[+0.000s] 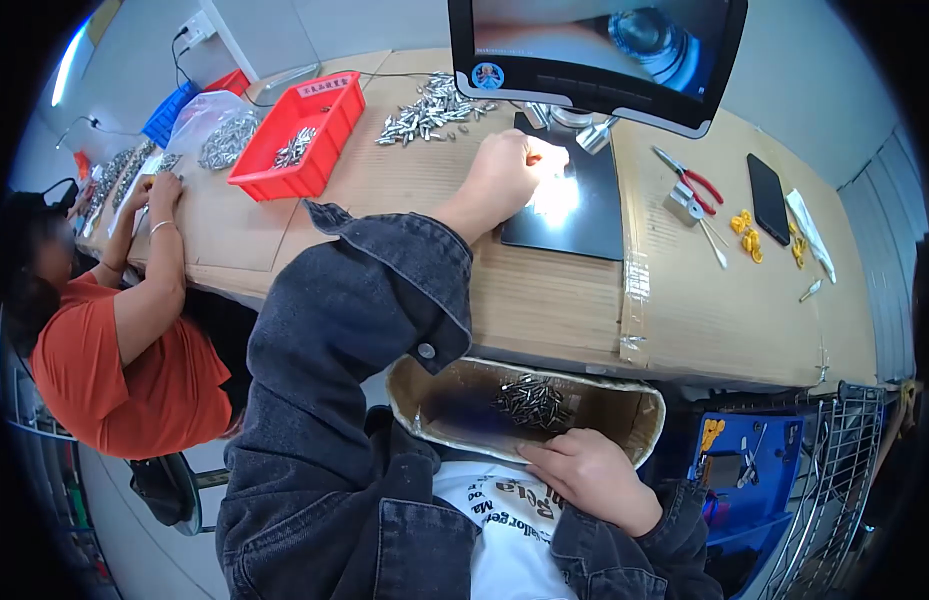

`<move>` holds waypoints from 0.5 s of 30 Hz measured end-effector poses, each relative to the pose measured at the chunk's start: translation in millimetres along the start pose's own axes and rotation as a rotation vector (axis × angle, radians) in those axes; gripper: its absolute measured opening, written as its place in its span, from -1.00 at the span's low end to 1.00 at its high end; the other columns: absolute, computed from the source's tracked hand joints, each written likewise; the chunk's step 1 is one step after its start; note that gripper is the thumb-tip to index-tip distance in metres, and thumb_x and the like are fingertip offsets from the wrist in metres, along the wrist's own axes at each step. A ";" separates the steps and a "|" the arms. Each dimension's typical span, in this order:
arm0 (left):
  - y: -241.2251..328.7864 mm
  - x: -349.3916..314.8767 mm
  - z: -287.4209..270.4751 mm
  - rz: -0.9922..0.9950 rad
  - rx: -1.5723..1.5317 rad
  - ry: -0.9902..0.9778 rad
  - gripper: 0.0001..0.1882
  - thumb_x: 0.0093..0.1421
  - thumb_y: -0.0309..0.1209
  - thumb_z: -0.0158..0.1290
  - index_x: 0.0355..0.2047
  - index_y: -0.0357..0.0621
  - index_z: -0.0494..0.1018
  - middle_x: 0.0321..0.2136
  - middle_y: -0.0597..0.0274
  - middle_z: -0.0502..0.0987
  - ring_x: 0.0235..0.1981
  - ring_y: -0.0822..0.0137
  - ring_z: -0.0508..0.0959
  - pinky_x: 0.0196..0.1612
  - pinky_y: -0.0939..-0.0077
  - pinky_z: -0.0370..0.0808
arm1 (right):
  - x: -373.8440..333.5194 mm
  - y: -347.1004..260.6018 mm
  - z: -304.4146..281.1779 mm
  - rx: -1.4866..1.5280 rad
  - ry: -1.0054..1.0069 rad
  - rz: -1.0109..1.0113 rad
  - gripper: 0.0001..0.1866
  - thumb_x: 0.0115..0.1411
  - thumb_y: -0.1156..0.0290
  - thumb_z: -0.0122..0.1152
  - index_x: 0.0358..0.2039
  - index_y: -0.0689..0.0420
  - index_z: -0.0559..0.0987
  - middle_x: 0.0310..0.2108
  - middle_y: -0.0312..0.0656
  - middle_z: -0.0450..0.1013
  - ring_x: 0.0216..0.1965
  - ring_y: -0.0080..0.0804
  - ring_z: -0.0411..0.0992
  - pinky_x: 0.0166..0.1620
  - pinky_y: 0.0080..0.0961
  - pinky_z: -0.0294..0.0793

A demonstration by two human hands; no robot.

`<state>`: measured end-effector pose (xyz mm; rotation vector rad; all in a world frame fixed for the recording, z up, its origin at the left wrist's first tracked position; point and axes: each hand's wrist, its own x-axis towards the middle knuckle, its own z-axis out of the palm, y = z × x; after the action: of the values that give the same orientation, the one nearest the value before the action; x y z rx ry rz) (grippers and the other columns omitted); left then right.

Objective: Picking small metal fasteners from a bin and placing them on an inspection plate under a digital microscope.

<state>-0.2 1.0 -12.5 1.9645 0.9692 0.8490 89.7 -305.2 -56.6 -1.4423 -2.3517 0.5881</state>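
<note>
My left hand (506, 178) is raised over the black base plate (592, 232) of a digital microscope, its fingers pinched in the bright lamp light. Glare hides most of what they hold; the microscope screen (584, 40) above shows a magnified round, shiny metal part beside a fingertip. Below the table edge, my right hand (599, 475) lies with fingers extended on the near rim of a cardboard box (444, 385). Inside that box is a heap of small metal parts (534, 402), just beyond my right fingers.
Metal parts (434, 110) lie piled behind a red bin (314, 150). To the right are red-handled pliers (702, 187), a metal block (681, 205), yellow pieces (749, 240) and a black phone (767, 198). A co-worker in an orange shirt (134, 385) sits left; a wire rack (834, 480) stands right.
</note>
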 end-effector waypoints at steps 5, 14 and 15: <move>6.4 -4.5 -2.3 -0.042 -0.060 -0.045 -0.78 0.20 -0.45 0.12 -0.24 -0.38 0.59 -0.42 0.13 0.59 -0.63 0.47 0.45 -0.58 0.68 0.38 | 4.3 -1.7 -3.1 -0.002 -0.015 0.012 -0.75 0.19 0.37 0.18 -0.13 0.14 0.60 -0.47 -0.24 0.48 -0.46 -0.31 0.41 -0.29 -0.48 0.39; 3.4 0.6 0.1 0.014 0.018 -0.010 -0.81 0.09 -0.57 0.09 -0.28 -0.41 0.57 -0.38 0.02 0.58 -0.52 0.30 0.51 -0.44 0.54 0.45 | 5.1 -0.2 -3.8 -0.002 -0.013 0.013 -0.76 0.20 0.38 0.19 -0.14 0.14 0.61 -0.47 -0.25 0.50 -0.47 -0.32 0.41 -0.30 -0.49 0.39; -0.4 2.3 0.0 0.035 0.044 -0.006 -0.81 0.04 -0.62 0.07 -0.31 -0.45 0.56 -0.39 -0.03 0.58 -0.49 0.21 0.52 -0.38 0.47 0.48 | 4.7 0.0 -3.2 -0.002 -0.013 0.009 -0.76 0.20 0.38 0.19 -0.14 0.14 0.61 -0.47 -0.24 0.50 -0.47 -0.32 0.41 -0.30 -0.50 0.39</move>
<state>0.8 3.0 -12.3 2.0257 0.9595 0.8469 89.2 -300.4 -53.6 -1.4554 -2.3576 0.5995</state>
